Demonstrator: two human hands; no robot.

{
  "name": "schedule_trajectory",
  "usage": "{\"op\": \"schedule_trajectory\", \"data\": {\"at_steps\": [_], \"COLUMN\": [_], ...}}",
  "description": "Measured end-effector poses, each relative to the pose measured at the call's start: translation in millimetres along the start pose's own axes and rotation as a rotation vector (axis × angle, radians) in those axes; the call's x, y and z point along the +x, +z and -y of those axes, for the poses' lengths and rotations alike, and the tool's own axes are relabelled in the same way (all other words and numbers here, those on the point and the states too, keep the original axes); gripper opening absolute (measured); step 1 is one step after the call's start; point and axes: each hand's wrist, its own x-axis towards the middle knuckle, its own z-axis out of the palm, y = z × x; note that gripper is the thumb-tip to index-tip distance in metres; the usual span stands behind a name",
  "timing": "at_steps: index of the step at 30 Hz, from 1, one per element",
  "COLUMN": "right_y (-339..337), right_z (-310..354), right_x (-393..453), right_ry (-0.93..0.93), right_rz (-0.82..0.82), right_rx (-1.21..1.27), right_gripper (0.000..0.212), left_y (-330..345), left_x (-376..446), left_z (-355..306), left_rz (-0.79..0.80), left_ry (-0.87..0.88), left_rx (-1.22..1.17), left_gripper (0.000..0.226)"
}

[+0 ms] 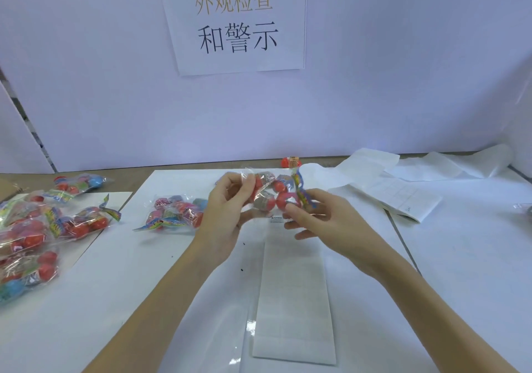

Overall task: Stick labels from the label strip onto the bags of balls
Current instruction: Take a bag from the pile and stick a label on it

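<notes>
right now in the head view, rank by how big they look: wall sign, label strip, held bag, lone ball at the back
1. wall sign
2. label strip, close behind; nearness to the camera may inflate it
3. held bag
4. lone ball

In front of me a pale white wall (403, 70) rises straight from the back edge of the tabletop (144, 286), tinted faintly violet by cool, even light. A paper sign (236, 24) printed with large characters is fixed to it. At my left a white side panel (20, 142) stands angled, leaving a dark gap (31, 130) between.
</notes>
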Motion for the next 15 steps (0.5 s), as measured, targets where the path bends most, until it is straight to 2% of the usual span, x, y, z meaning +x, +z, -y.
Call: {"op": "schedule_trajectory", "data": {"at_steps": [3,5,7,11,15], "right_y": [-0.1,-4.2,-7.4,-8.0,-9.2], "right_z": [-0.4,1.8,2.9,0.7,1.0], "right_x": [1.8,2.5,2.9,3.3,4.5], "right_ry": [-0.004,-0.016,-0.029,-0.019,0.011], "right_rz": [-0.094,-0.113,-0.127,-0.137,-0.113], "right_rx": [0.216,0.355,0.367,0.300,0.377], "right_gripper": [0.030,0.029,0.026,0.028,0.040], "left_y": [2.4,1.7,0.8,-1.2,-2.8], "left_x": [-2.3,-3.6,-3.7,-4.9,-4.9], "left_z": [5.1,5.1,4.3,3.7,4.2], "left_rz": [0.114,0.192,0.254,0.323,0.366], "left_ry": [-0.032,-0.080,-0.106,-0.089,-0.102], "left_rx": [-0.032,-0.054,-0.014,0.219,0.152], "left_gripper": [0.016,0.028,0.034,0.039,0.041]}}
